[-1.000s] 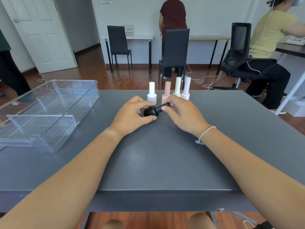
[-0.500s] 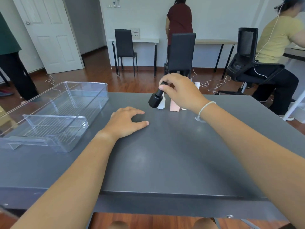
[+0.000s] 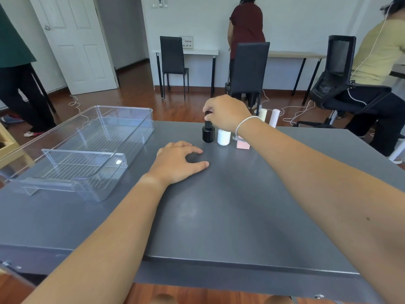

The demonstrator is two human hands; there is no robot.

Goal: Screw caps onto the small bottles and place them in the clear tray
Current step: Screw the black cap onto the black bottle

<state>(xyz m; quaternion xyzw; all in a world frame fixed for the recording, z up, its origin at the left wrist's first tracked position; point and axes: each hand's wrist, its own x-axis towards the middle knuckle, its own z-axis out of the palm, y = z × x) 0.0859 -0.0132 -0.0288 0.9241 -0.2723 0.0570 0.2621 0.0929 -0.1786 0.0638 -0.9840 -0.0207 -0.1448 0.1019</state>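
A small black bottle (image 3: 208, 133) stands upright on the grey table (image 3: 219, 216) at the far middle, and my right hand (image 3: 225, 113) grips its cap from above. Right beside it stand a white bottle (image 3: 224, 137) and a pink bottle (image 3: 242, 145), partly hidden by my right wrist. Two tall pale caps, cream (image 3: 262, 114) and pinkish white (image 3: 274, 117), rise behind the wrist. My left hand (image 3: 179, 161) lies flat on the table with fingers spread, holding nothing. The clear tray (image 3: 92, 150) sits at the left with no bottles in it.
A black chair (image 3: 249, 69) stands just beyond the table's far edge. People stand or sit at the left, back and right of the room. A wooden box edge (image 3: 8, 148) shows beside the tray's left side.
My right hand has carried the black bottle away from my left hand and stood it upright at the left end of the bottle row. My left hand dropped flat onto the table.
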